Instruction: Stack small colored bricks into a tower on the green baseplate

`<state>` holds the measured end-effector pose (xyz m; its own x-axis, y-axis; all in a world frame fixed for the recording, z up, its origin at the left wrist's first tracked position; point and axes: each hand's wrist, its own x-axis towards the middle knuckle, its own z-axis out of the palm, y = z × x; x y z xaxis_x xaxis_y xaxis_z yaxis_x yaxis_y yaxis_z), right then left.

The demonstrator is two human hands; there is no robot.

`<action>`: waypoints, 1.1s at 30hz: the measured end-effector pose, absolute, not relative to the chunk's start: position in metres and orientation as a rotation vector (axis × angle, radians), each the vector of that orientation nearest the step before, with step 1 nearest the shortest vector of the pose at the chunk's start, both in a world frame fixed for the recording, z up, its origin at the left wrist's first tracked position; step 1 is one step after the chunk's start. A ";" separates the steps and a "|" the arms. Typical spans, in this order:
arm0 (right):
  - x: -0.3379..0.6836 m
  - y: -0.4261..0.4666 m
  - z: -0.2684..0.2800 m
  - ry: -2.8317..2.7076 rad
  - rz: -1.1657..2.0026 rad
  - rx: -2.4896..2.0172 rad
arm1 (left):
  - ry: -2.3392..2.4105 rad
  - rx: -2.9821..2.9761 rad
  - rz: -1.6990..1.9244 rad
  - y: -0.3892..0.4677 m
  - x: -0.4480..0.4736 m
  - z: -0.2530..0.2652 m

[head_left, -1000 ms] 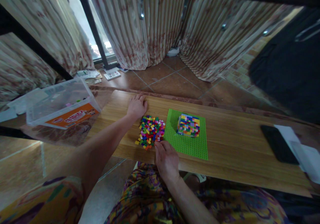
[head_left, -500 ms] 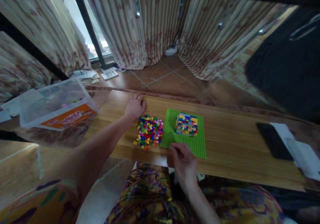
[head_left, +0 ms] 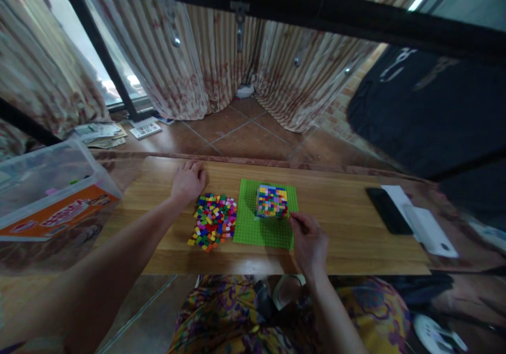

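My left hand (head_left: 188,181) rests on the tabletop, palm down with its fingers laid out, just beyond a pile of small coloured bricks (head_left: 215,219). To the right of the pile lies a green studded baseplate (head_left: 261,236). On it stands a blocky stack of multicoloured bricks (head_left: 272,201). My right hand (head_left: 311,240) is by the plate's right edge, thumb and forefinger pinched together close to the stack's lower right corner. Whatever is between those fingertips is too small or hidden to make out.
A clear plastic box (head_left: 59,195) with an orange label stands left of the wooden table (head_left: 348,243). A black phone (head_left: 388,211) and white items (head_left: 427,227) lie at the table's right end. Papers (head_left: 100,134) are on the floor beyond, near striped curtains (head_left: 185,74).
My right hand has moved from the baseplate's front left edge to its right side, near the stack, still pinched. The left hand stays on the table. The camera view has shifted right.
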<state>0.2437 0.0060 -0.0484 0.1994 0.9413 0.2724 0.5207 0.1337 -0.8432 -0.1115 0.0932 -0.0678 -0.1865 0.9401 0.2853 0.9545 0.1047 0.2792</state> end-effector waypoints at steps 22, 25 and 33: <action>0.231 0.022 -0.048 -1.810 0.181 -1.431 | -2.293 -1.989 -0.579 0.093 -0.111 -0.066; 0.232 0.021 -0.047 -1.797 0.201 -1.424 | -2.293 -1.987 -0.590 0.092 -0.110 -0.066; 0.239 0.018 -0.048 -1.529 0.436 -1.480 | -2.302 -1.978 -0.604 0.092 -0.110 -0.066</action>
<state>0.2391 0.0182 -0.0475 0.1609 0.9166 0.3660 0.5854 0.2099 -0.7831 -0.1103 0.0923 -0.0664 -0.1819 0.9413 0.2845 0.9596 0.1068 0.2602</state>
